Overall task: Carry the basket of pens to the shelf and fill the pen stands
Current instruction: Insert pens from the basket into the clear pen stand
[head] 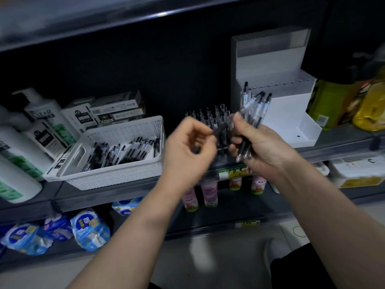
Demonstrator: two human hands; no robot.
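Note:
A white perforated basket (116, 174) sits on the shelf at the left, holding several black pens (125, 152). My right hand (262, 147) grips a bunch of pens (253, 111) with their tips pointing up. My left hand (190, 147) pinches a single dark pen (218, 129) beside that bunch, blurred by motion. Behind both hands stands a dark pen stand (210, 117) with several pens upright in it. A white tiered pen stand (289, 105) stands at the right, with one pen (245, 90) upright in its rear row.
Shampoo pump bottles (41, 119) and boxed goods (116, 109) crowd the shelf left of the basket. Yellow-green bottles (341, 103) stand right of the white stand. The lower shelf holds pink bottles (209, 193) and blue tissue packs (89, 228). The shelf edge (125, 195) runs below the basket.

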